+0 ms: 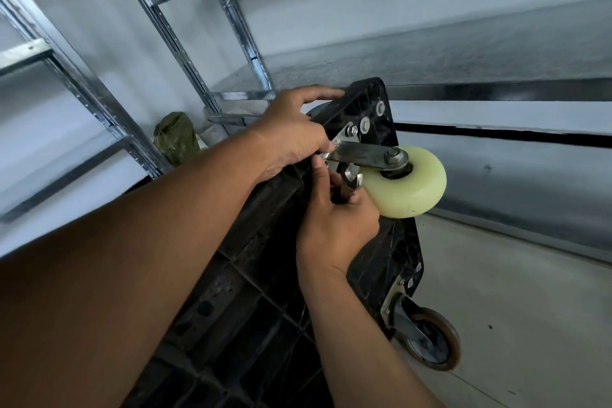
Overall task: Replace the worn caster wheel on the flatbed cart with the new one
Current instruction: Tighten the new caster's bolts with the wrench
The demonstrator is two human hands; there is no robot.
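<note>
Left hand (291, 136): gripped the cart (390, 248) edge.
Right hand (337, 225): clenched on pliers (347, 184) under the pale wheel (405, 182).
Risk: pliers slipping, rounding the nut.

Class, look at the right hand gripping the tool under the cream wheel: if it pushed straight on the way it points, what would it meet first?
Probably the caster's metal bracket, just beyond the right hand; depth is uncertain.
</note>
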